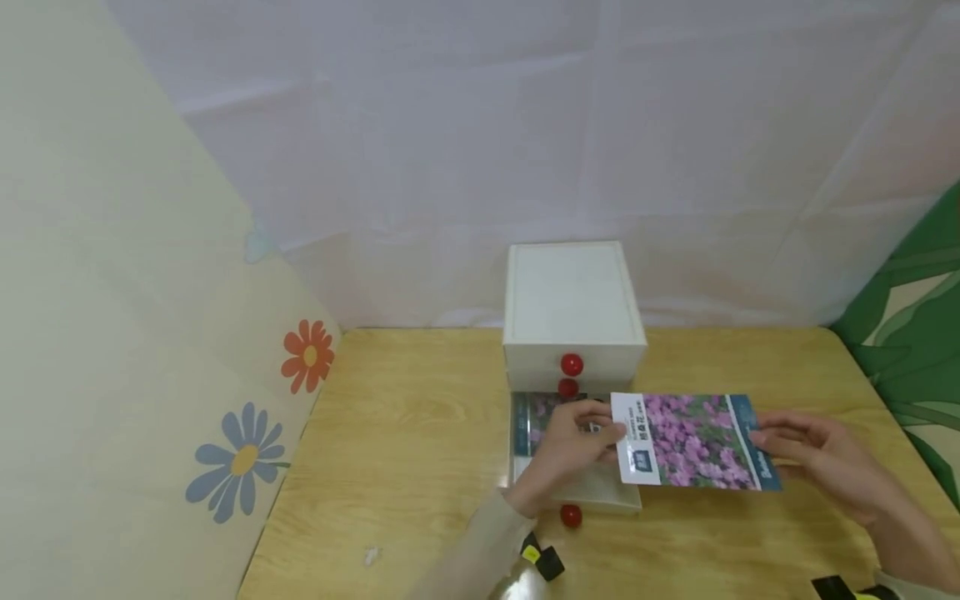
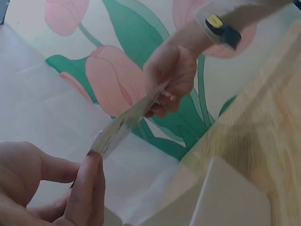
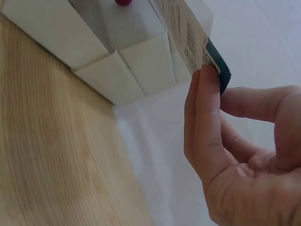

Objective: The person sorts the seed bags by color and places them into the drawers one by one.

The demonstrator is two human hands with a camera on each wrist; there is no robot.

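A flat seed packet [image 1: 693, 442] with pink-purple flowers on its front is held between both hands above the right part of a pulled-out drawer [image 1: 600, 493]. My left hand [image 1: 566, 442] pinches its white end, thumb on the front. At the dark blue end, my right hand [image 1: 832, 458] pinches the edge between thumb and fingers. Printed text and a barcode show on the packet's back [image 3: 188, 40] in the right wrist view. Inside the drawer lies another flowered packet [image 1: 522, 433], partly hidden by my left hand.
The drawer belongs to a small white cabinet [image 1: 573, 292] with red round knobs [image 1: 572, 364], standing at the back of the wooden table [image 1: 405, 433]. Behind it hangs a white cloth [image 1: 420, 167]. A flower-patterned wall [image 1: 150, 292] borders the left side, a leaf-patterned one the right.
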